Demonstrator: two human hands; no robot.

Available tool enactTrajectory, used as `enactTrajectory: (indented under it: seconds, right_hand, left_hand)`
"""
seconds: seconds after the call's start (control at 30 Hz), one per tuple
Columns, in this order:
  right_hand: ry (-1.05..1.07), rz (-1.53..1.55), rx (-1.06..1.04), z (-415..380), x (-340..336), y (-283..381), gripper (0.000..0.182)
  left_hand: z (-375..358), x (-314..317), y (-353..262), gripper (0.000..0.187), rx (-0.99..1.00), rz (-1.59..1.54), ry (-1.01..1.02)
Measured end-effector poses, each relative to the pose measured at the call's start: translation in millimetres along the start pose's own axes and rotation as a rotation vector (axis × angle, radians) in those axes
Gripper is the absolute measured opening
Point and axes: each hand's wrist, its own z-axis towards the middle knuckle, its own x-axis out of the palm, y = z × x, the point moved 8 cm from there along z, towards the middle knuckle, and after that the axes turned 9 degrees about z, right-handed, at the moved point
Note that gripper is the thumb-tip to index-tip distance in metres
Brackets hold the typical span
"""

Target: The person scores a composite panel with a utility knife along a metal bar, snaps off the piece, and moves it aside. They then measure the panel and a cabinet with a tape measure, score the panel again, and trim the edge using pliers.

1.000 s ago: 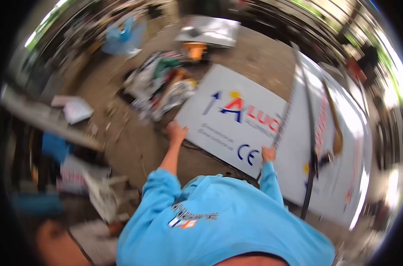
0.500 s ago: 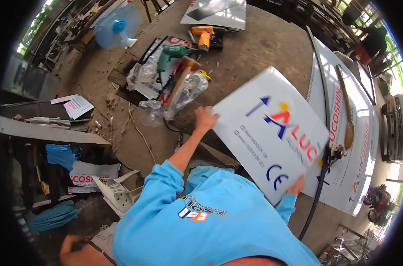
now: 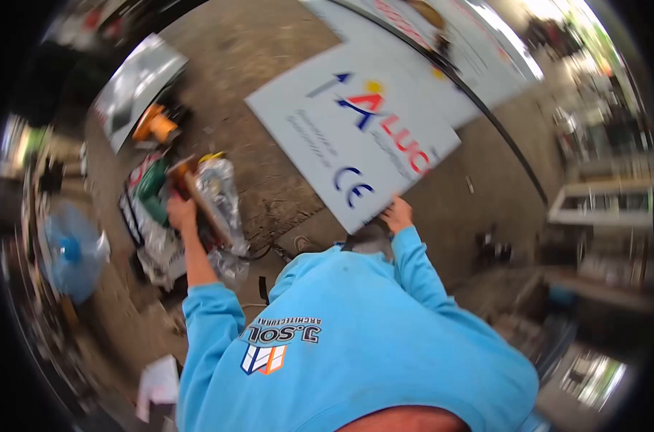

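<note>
My right hand [image 3: 397, 214] grips the lower right edge of a white printed panel [image 3: 298, 93], which bears red and blue lettering and a large CE mark. My left hand [image 3: 182, 213] is down among the tools, between a green power drill [image 3: 151, 189] and a long wooden handle [image 3: 206, 205]. Its fingers are blurred and partly hidden, so I cannot make out whether they hold anything. Crumpled clear plastic [image 3: 220, 180] lies beside the wooden handle.
An orange power tool [image 3: 156, 126] sits beyond the drill, close to a shiny sheet [image 3: 138, 83]. More large printed panels [image 3: 478, 57] lie at the far right, with a dark curved strip [image 3: 489, 115] across them. A blue fan [image 3: 69, 248] stands at the left.
My left hand has let go of the panel's left corner and reached to the tools. My right hand stays on the panel's edge. The view has turned left.
</note>
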Motion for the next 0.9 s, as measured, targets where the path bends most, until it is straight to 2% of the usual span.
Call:
enactTrajectory:
  seconds: [0.03, 0.07, 0.17, 0.2, 0.27, 0.3, 0.37, 0.4, 0.43, 0.47, 0.5, 0.53, 0.57, 0.63, 0.67, 0.7, 0.77, 0.8, 0.83, 0.87, 0.9]
  right_hand:
    - [0.133, -0.059, 0.105, -14.9, 6.8, -10.1, 0.047]
    - [0.209, -0.236, 0.149, -29.1, 5.5, -13.5, 0.051]
    - [0.162, -0.607, -0.108, -97.8, 21.3, 15.0, 0.054]
    - [0.144, -0.598, -0.108, -107.0, 18.4, 19.1, 0.054]
    - [0.396, -0.382, 0.041, -121.7, 36.3, 15.6, 0.053]
    - [0.394, -0.383, 0.055, -129.7, 42.3, 16.0, 0.053]
    - [0.650, -0.361, 0.120, -149.5, 72.6, 6.6, 0.051]
    - [0.705, -0.519, -0.226, -148.6, 84.8, 22.1, 0.054]
    - [0.766, -0.658, -0.572, -155.4, 98.5, 31.8, 0.057]
    - [0.804, -0.659, -0.538, -159.1, 105.5, 36.2, 0.057]
    - [0.852, -0.406, -0.260, -163.8, 113.2, 51.1, 0.060]
    - [0.878, -0.159, 0.010, -167.8, 119.9, 62.8, 0.063]
    - [0.908, -0.169, 0.030, -170.6, 120.4, 71.5, 0.063]
    - [1.055, -0.392, 0.414, -182.8, 108.8, 54.2, 0.073]
    - [1.146, -0.402, 0.604, -191.8, 94.7, 48.0, 0.072]
    - [1.168, -0.410, 0.614, -192.2, 84.4, 53.7, 0.072]
    - [1.054, -0.176, 0.557, -181.6, 62.9, 69.9, 0.067]
    - [0.953, -0.176, 0.484, -175.6, 50.5, 77.9, 0.059]
    - [0.944, -0.168, 0.500, -173.4, 35.4, 77.9, 0.059]
    - [0.895, -0.205, 0.386, -165.2, 18.3, 83.2, 0.054]
    - [0.849, -0.080, 0.532, -156.5, 3.0, 76.2, 0.047]
  left_hand:
    - [0.6, -7.4, 10.4, 0.041, -0.074, -0.036, -0.108]
    - [-1.4, -20.7, 5.9, 0.041, -0.041, -0.111, -0.146]
    - [-23.7, -80.3, 6.1, 0.048, 0.097, -0.348, -0.276]
    - [-39.4, -107.1, 3.5, 0.042, 0.152, -0.424, -0.298]
    - [-73.2, -158.7, -17.2, 0.035, 0.254, -0.552, -0.363]
    - [-89.9, -176.1, -29.2, 0.035, 0.332, -0.591, -0.360]
    - [-129.8, -200.3, -63.2, 0.033, 0.518, -0.774, -0.275]
    - [-162.7, -210.3, -90.0, 0.031, 0.727, -0.834, -0.238]
    - [-191.4, -214.3, -118.0, 0.031, 0.826, -0.869, -0.077]
    - [-209.3, -204.7, -137.2, 0.031, 0.904, -0.925, 0.127]
    - [-246.2, -214.2, -166.3, 0.036, 1.104, -0.906, 0.234]
    - [-276.2, -217.1, -187.8, 0.035, 1.302, -0.835, 0.184]
    - [-309.0, -218.1, -204.0, 0.033, 1.497, -0.749, 0.139]
    - [-370.7, -226.7, -235.9, 0.040, 1.672, -0.583, 0.133]
    - [-394.8, -223.7, -247.9, 0.044, 1.733, -0.609, 0.102]
    - [-415.4, -213.8, -260.8, 0.047, 1.794, -0.638, 0.063]
    - [-452.8, -188.9, -276.3, 0.048, 1.791, -0.717, 0.058]
    - [-469.7, -174.3, -286.6, 0.048, 1.792, -0.706, 0.072]
    - [-484.5, -159.1, -295.7, 0.046, 1.753, -0.675, 0.079]
    - [-497.6, -143.7, -299.0, 0.045, 1.706, -0.641, 0.092]
    - [-509.3, -130.2, -298.5, 0.045, 1.687, -0.632, 0.114]
